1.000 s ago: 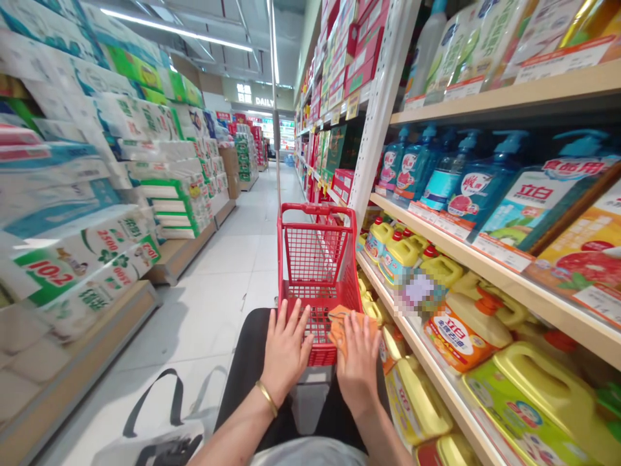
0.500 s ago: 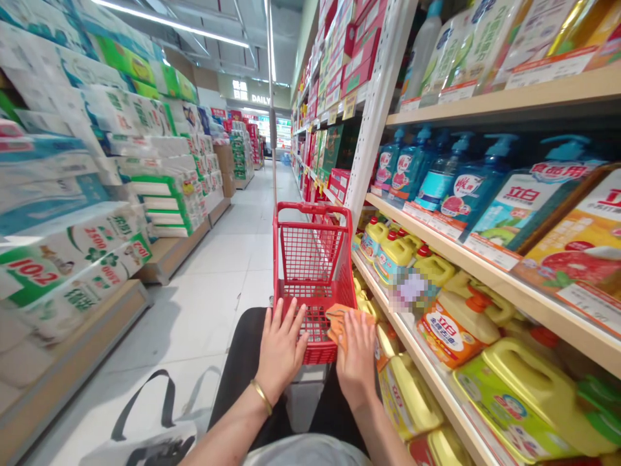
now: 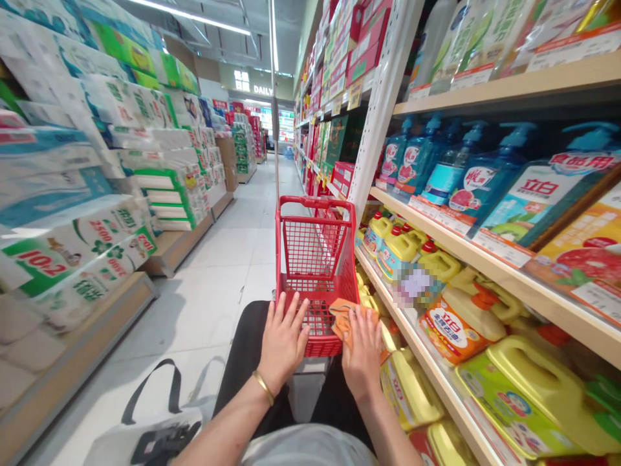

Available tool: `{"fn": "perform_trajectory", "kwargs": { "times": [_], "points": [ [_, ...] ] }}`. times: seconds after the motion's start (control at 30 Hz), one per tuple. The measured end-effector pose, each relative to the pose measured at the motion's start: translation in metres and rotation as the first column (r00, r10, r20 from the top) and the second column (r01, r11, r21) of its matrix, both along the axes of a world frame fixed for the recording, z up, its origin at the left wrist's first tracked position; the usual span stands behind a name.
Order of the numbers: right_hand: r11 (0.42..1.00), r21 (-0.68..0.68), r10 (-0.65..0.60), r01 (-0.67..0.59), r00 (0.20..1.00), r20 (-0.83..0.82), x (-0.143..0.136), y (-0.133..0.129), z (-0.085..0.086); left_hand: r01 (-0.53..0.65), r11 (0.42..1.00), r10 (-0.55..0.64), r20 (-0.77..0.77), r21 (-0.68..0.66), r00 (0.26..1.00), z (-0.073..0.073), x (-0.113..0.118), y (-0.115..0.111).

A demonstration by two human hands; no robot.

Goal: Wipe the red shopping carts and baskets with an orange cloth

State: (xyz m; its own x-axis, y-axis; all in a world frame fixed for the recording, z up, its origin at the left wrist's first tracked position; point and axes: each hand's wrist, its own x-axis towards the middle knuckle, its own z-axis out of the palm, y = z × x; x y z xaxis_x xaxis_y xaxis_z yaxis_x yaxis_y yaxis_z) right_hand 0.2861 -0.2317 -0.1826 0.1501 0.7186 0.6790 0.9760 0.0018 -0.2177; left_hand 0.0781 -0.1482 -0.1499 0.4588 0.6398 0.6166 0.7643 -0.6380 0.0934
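My left hand (image 3: pixel 285 340) is open, palm down over my left knee, with its fingers spread. It holds nothing, and its fingertips overlap the near left side of a red plastic shopping basket cart (image 3: pixel 316 202) in my view. On the other knee, my right hand (image 3: pixel 361 353) rests over a crumpled orange cloth (image 3: pixel 343 312), keeping it under the palm and fingers. Part of the cloth is hidden by that hand. The cart stands upright in front of my knees, its mesh basket facing me; whether either hand touches it I cannot tell.
Shelves (image 3: pixel 485 97) of blue pump bottles (image 3: pixel 460 155) and yellow detergent jugs (image 3: pixel 514 388) run close on my right. Stacked toilet paper packs (image 3: pixel 97 246) line the left. A pale bag (image 3: pixel 145 433) with a dark strap lies by my left leg. The tiled aisle (image 3: pixel 228 246) stretches ahead.
The view has shifted slightly, so the shelves and cart appear a little further right. Both hands and the cloth keep the same pose.
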Motion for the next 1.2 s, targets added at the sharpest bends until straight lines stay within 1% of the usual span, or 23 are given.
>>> {"fn": "perform_trajectory", "kwargs": {
  "times": [0.07,0.13,0.2,0.23,0.27,0.3,0.4,0.47,0.5,0.57,0.63,0.7,0.73,0.77,0.87,0.93,1.0,1.03,1.1,1.2],
  "points": [
    [0.998,0.018,0.061,-0.062,0.998,0.031,-0.023,0.003,-0.001,-0.001,1.0,0.001,0.004,0.003,1.0,0.0,-0.001,0.0],
    [0.988,0.004,0.157,-0.157,0.985,0.069,-0.047,0.004,0.0,-0.005,1.0,0.005,-0.001,0.004,1.0,0.0,-0.004,0.002],
    [0.969,-0.026,0.249,-0.247,0.963,0.102,-0.056,0.004,0.003,-0.01,1.0,0.01,-0.012,0.0,1.0,0.001,-0.007,0.005],
    [0.965,-0.038,0.263,-0.261,0.959,0.109,-0.053,0.003,0.005,-0.012,1.0,0.012,-0.018,0.0,1.0,0.002,-0.008,0.006],
    [0.969,-0.039,0.248,-0.245,0.962,0.11,-0.046,0.002,0.005,-0.015,1.0,0.015,-0.021,0.0,1.0,0.002,-0.009,0.006],
    [0.979,-0.03,0.206,-0.204,0.973,0.1,-0.035,0.001,0.006,-0.016,1.0,0.016,-0.023,0.0,1.0,0.002,-0.008,0.006],
    [0.999,0.003,0.04,-0.04,0.999,0.011,-0.005,-0.001,0.004,-0.012,1.0,0.012,-0.021,0.007,1.0,0.003,-0.004,0.004],
    [1.0,0.021,0.007,-0.006,1.0,-0.022,-0.004,0.0,0.002,-0.006,1.0,0.006,-0.016,0.013,1.0,0.003,-0.002,0.002],
    [1.0,0.025,0.011,-0.01,1.0,-0.018,-0.01,0.001,0.002,-0.005,1.0,0.005,-0.013,0.015,1.0,0.003,-0.002,0.002],
    [0.998,0.029,0.058,-0.058,0.998,0.023,-0.034,0.004,0.003,-0.011,1.0,0.011,-0.007,0.013,1.0,0.002,-0.003,0.002],
    [0.989,0.009,0.148,-0.149,0.986,0.079,-0.057,0.005,0.006,-0.019,1.0,0.019,-0.006,0.008,1.0,0.001,-0.006,0.004],
    [0.97,-0.02,0.241,-0.241,0.962,0.13,-0.067,0.005,0.01,-0.024,1.0,0.025,-0.012,0.008,1.0,0.0,-0.008,0.007],
    [0.966,-0.03,0.257,-0.255,0.956,0.142,-0.064,0.004,0.011,-0.027,1.0,0.027,-0.017,0.008,0.999,0.0,-0.009,0.007],
    [0.97,-0.031,0.244,-0.242,0.959,0.142,-0.057,0.003,0.012,-0.028,1.0,0.029,-0.02,0.008,0.999,0.0,-0.009,0.007],
    [0.995,-0.026,0.094,-0.093,0.995,0.042,-0.018,0.0,0.012,-0.024,1.0,0.024,-0.013,0.005,1.0,0.001,-0.006,0.005],
    [1.0,-0.022,0.018,-0.019,0.999,-0.049,0.003,0.0,0.011,-0.014,1.0,0.014,0.002,0.006,1.0,0.002,-0.003,0.003],
    [1.0,-0.001,0.015,-0.015,0.996,-0.089,0.006,0.002,0.009,-0.009,1.0,0.009,0.014,0.006,1.0,0.002,-0.001,0.001],
    [0.999,0.017,0.03,-0.029,0.996,-0.08,0.0,0.003,0.009,-0.011,1.0,0.011,0.017,0.003,1.0,0.001,-0.001,0.001],
    [0.997,0.041,0.073,-0.072,0.997,-0.022,-0.024,0.006,0.008,-0.017,1.0,0.017,0.014,-0.009,1.0,0.0,-0.002,0.003],
    [0.981,-0.003,0.196,-0.196,0.977,0.083,-0.059,0.007,0.01,-0.028,0.999,0.028,0.002,-0.016,1.0,-0.001,-0.007,0.007]
  ]
}}
